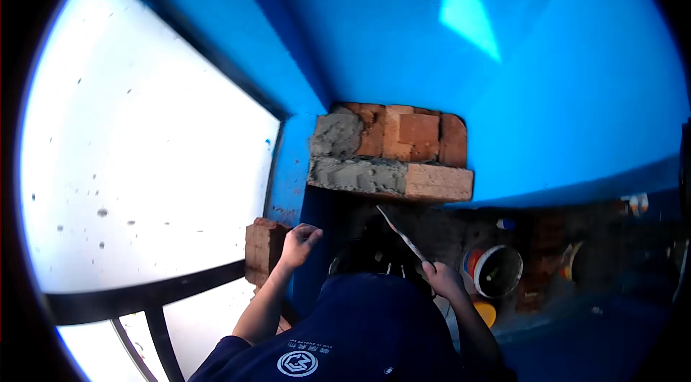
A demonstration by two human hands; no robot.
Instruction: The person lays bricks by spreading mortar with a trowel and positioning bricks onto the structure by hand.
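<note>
Bright window (144,159) fills the left half of the frame; glass speckled with dark spots, dark frame bars crossing lower left. Blue wall (561,94) covers the upper middle and right, with a lighter patch of sunlight (468,11) near the top. Lower right, in shadow: a round bucket (498,270) with a pale rim, lying tilted; an orange lid-like disc (486,312) just below it. Dim floor (612,317) at lower right, details too dark to tell.

Blue wall (547,94) meets a bright, dark-framed window (144,151) on the left.
</note>
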